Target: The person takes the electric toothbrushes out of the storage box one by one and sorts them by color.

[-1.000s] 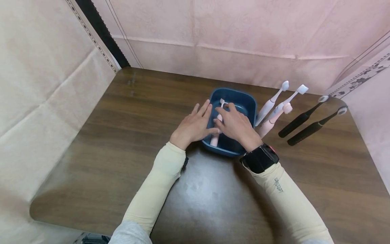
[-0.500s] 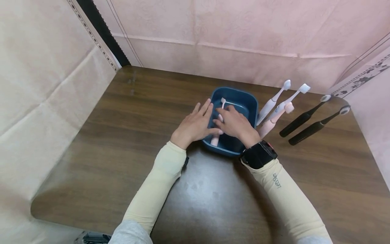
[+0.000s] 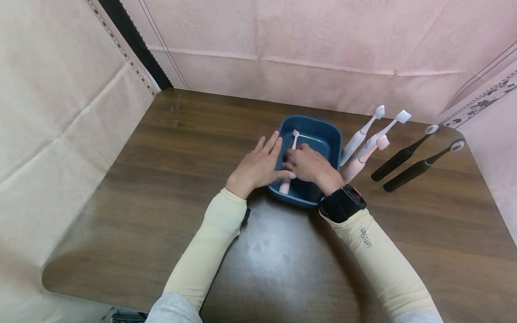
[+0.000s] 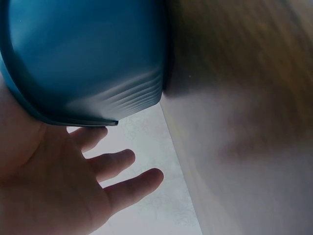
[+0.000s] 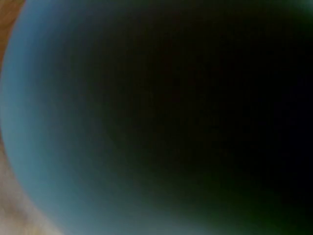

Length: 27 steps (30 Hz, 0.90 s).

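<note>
A dark blue bin (image 3: 308,121) stands on the table, and a pink electric toothbrush (image 3: 284,185) lies inside along its left side. My left hand (image 3: 255,168) rests on the bin's left rim with its fingers extended, its thumb over the toothbrush handle. In the left wrist view, spread fingers (image 4: 132,188) show beside the bin wall (image 4: 93,54). Reaching into the bin, my right hand (image 3: 311,165) has its fingers curled about the middle of the toothbrush, hiding that part. Only a blurred blue bin surface (image 5: 29,122) and dark shade fill the right wrist view.
To the bin's right lie a white electric toothbrush (image 3: 352,147), another white one (image 3: 369,142) and a pink one (image 3: 353,169). Two black electric toothbrushes (image 3: 391,165) (image 3: 407,176) lie farther right. Pink cloth (image 3: 323,45) hangs behind the brown table (image 3: 153,215).
My right hand's fingers have drawn in and curled down onto the pink toothbrush in the bin. The left hand and the bin have stayed in place.
</note>
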Tool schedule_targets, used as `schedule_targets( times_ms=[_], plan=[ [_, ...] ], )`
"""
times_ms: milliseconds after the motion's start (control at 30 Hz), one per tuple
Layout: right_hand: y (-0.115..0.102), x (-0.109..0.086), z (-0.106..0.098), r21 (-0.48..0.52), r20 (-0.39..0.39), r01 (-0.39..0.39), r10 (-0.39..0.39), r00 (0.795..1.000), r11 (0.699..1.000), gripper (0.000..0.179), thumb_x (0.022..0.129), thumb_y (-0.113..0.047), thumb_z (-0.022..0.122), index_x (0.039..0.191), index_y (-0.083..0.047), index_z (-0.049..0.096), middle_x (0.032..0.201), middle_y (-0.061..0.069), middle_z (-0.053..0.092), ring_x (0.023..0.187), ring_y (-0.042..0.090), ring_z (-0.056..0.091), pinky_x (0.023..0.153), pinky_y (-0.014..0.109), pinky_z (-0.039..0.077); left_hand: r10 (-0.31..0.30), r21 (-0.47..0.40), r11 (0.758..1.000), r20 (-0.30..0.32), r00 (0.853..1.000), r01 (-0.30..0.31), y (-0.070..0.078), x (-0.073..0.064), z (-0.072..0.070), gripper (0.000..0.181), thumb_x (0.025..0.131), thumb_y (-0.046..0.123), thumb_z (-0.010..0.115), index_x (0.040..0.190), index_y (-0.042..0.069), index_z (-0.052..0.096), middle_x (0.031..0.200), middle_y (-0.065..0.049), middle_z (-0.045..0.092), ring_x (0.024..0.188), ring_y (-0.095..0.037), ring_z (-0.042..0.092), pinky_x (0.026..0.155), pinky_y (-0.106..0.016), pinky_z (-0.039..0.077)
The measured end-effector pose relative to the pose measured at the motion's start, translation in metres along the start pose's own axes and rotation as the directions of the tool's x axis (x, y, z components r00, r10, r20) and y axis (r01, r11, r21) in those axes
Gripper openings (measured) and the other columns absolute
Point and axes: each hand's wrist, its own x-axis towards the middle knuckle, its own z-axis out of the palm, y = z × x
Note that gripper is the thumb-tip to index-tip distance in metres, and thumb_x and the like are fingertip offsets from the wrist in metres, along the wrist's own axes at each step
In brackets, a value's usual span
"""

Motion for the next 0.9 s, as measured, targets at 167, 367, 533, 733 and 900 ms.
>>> schedule_targets(
  times_ms=[167,367,533,733,900],
  plan=[
    [0.0007,0.0,0.0007,0.026,0.016,0.013,-0.013,1.0,1.0,0.039,0.105,-0.026,0.057,0.137,-0.005,0.061,0.13,0.021,0.06,0.118,0.036,0.052,0.096,0.056,0.048,0.0,0.0,1.0,0.005,1.0,0.0,-0.0006,0.0001,0.0009,0.102,0.093,0.068,0.056,0.164,0.013,0.008,0.17,-0.003,-0.008,0.155,-0.036,0.0,0.118,-0.059,0.024],
    [0.0012,0.001,0.0011,0.037,0.012,0.014,-0.015,1.0,0.999,0.038,0.105,-0.026,0.057,0.136,-0.004,0.061,0.128,0.021,0.06,0.118,0.036,0.052,0.096,0.057,0.047,0.002,0.002,1.0,0.003,1.0,-0.002,-0.0005,0.0002,0.0004,0.102,0.093,0.068,0.055,0.164,0.012,0.008,0.17,-0.003,-0.008,0.155,-0.036,0.0,0.118,-0.059,0.024],
    [0.0005,0.0009,-0.0004,0.051,-0.028,0.025,-0.024,0.999,0.998,0.036,0.103,-0.026,0.062,0.131,-0.003,0.063,0.124,0.021,0.062,0.117,0.036,0.053,0.095,0.057,0.049,0.005,0.007,1.0,-0.004,1.0,-0.004,-0.0002,0.0002,0.0002,0.102,0.093,0.068,0.055,0.164,0.012,0.008,0.171,-0.004,-0.007,0.155,-0.036,0.0,0.118,-0.06,0.024],
    [0.0006,0.0025,-0.0001,0.05,-0.042,0.036,-0.034,0.999,0.998,0.032,0.102,-0.023,0.064,0.126,-0.002,0.065,0.118,0.02,0.063,0.111,0.036,0.055,0.09,0.054,0.052,0.005,0.004,1.0,-0.005,1.0,-0.005,0.0,-0.0001,-0.0001,0.101,0.093,0.066,0.056,0.164,0.012,0.009,0.171,-0.004,-0.007,0.155,-0.036,0.001,0.117,-0.06,0.024],
    [0.0014,0.0023,0.0,0.057,-0.018,0.028,-0.027,0.999,0.998,0.03,0.101,-0.018,0.064,0.126,-0.002,0.066,0.111,0.017,0.064,0.107,0.034,0.055,0.091,0.053,0.049,0.003,0.003,1.0,-0.006,1.0,-0.003,0.0003,-0.0001,-0.0001,0.102,0.093,0.067,0.057,0.164,0.013,0.009,0.171,-0.003,-0.007,0.155,-0.036,0.001,0.117,-0.059,0.024]
  ],
)
